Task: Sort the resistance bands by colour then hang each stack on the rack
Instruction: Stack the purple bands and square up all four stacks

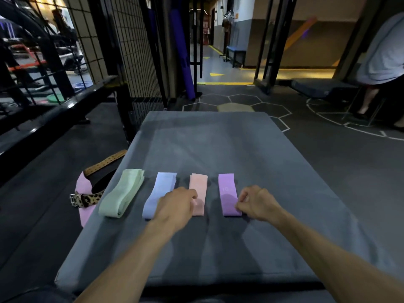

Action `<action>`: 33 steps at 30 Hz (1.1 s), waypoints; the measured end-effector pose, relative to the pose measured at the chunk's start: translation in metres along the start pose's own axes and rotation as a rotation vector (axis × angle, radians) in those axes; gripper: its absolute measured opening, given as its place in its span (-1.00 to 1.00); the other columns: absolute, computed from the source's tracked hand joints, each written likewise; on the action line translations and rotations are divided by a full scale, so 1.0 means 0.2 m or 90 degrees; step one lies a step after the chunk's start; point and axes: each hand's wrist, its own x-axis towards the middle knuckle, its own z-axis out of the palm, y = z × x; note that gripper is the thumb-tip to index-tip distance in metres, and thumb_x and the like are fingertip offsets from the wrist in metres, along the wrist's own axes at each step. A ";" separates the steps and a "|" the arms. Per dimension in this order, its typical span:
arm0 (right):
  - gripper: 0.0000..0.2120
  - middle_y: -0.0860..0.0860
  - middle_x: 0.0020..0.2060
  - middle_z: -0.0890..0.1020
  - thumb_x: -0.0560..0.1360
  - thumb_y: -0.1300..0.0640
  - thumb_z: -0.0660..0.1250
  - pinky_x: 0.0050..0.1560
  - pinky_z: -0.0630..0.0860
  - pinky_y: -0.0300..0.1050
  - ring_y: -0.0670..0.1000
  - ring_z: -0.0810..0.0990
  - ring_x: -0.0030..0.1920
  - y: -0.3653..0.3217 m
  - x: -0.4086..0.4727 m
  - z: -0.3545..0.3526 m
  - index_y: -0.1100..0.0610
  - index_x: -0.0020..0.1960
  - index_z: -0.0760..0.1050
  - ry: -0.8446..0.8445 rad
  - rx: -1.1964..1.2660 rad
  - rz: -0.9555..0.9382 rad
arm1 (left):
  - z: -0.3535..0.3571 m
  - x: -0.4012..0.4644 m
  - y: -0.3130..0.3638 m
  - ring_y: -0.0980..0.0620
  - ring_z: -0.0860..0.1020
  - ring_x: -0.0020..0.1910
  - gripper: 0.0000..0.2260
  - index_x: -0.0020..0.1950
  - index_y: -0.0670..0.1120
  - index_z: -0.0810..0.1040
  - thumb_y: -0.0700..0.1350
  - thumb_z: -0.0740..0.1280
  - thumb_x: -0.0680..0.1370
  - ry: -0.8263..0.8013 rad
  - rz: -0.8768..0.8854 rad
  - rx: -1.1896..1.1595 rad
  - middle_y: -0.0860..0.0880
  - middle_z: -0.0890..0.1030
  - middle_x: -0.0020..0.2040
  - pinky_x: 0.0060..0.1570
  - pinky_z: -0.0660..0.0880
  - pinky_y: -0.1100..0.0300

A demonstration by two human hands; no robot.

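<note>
The left hand (177,207) lies over the gap between the blue stack and the peach stack, fingers curled downward with the tips on the near part of the peach stack (198,194); whether they pinch the fabric or only press it cannot be told. The right hand (255,202) sits at 3 o'clock of the purple stack (229,194), fingers curled tight, thumb and fingertips nipping the stack's near right edge.

Four stacks of resistance bands lie in a row on a grey mat (218,145). From 9 o'clock to 3 o'clock they run: green stack (122,192), thickest and slightly fanned, blue stack (160,191), peach, purple. Each lies apart from its neighbour, with long sides pointing toward 12 o'clock.

Off the mat's edge at 9 o'clock, on the dark floor, lie a pink band (84,206), a leopard-print belt (86,200) and a tan leather belt (105,162). At 11 o'clock stands a wire-grid rack (131,51). At 12 o'clock a corridor with yellow floor markings opens. At 2 o'clock another person (382,53) in a pale shirt stands.
</note>
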 end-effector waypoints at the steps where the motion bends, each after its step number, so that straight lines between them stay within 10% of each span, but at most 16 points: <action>1: -0.88 0.01 -0.21 0.71 0.36 0.08 0.43 -0.07 0.61 -0.12 0.08 0.67 -0.11 0.00 0.00 0.00 -0.04 -0.32 0.52 -0.001 0.008 0.002 | 0.00 0.01 0.00 -0.08 0.57 0.05 -0.78 0.21 0.08 0.54 -0.07 0.16 0.65 0.000 -0.008 0.009 0.01 0.55 0.13 -0.06 0.45 0.08; 15: -0.88 0.03 -0.22 0.71 0.26 0.07 0.48 0.01 0.64 -0.05 0.12 0.70 -0.11 0.03 0.02 0.02 -0.02 -0.23 0.57 -0.020 0.126 0.040 | 0.00 0.03 0.04 -0.09 0.58 0.02 -0.76 0.16 -0.01 0.55 -0.20 0.17 0.58 0.018 -0.017 0.096 -0.02 0.53 0.12 -0.16 0.46 0.06; 21: -0.76 0.23 -0.30 0.66 0.36 0.20 0.49 -0.31 0.42 -0.16 0.06 0.53 -0.33 0.04 0.01 0.02 0.33 -0.04 0.63 -0.057 0.225 0.063 | -0.02 0.02 0.06 -0.10 0.58 0.06 -0.76 0.18 -0.01 0.56 -0.18 0.20 0.59 0.033 -0.008 0.095 -0.01 0.54 0.15 -0.08 0.52 0.01; 33: -0.76 0.06 -0.32 0.66 0.39 0.23 0.52 -0.58 0.29 -0.36 -0.02 0.55 -0.44 0.06 0.02 0.08 0.11 0.03 0.61 -0.041 0.340 0.118 | -0.05 -0.01 0.08 -0.04 0.51 0.17 -0.75 0.25 0.14 0.57 -0.03 0.19 0.64 -0.002 0.058 0.046 0.04 0.51 0.21 -0.07 0.41 0.12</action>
